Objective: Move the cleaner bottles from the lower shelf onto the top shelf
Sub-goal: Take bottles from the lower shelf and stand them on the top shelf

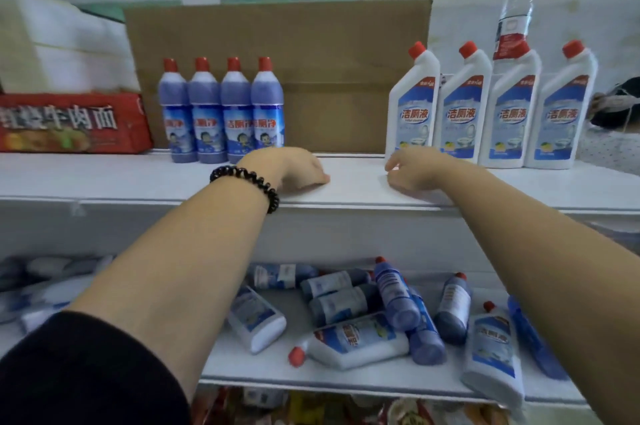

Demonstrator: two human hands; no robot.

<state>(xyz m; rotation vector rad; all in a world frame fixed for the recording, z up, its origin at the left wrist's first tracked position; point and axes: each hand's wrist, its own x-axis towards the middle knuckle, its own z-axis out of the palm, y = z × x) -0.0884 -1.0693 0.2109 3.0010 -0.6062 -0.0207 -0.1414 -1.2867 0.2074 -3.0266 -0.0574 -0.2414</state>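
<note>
Several blue cleaner bottles (pixel 221 113) with red caps stand in a row on the white top shelf (pixel 104 179), left of centre. Several white angled-neck cleaner bottles (pixel 485 113) stand in a row at the right. More blue and white bottles (pixel 363 317) lie jumbled on the lower shelf (pixel 277 372). My left hand (pixel 298 168) rests on the top shelf near the blue row, fingers curled, holding nothing. Beside the leftmost white bottle, my right hand (pixel 412 170) also rests on the shelf, fingers loosely apart and empty.
A flat cardboard box (pixel 311 54) leans against the wall behind the bottles. A red noodle pack (pixel 72 123) and white packages (pixel 69 44) sit at the left. A clear water bottle (pixel 514 12) stands behind the white row. Colourful packets (pixel 311 407) fill the shelf below.
</note>
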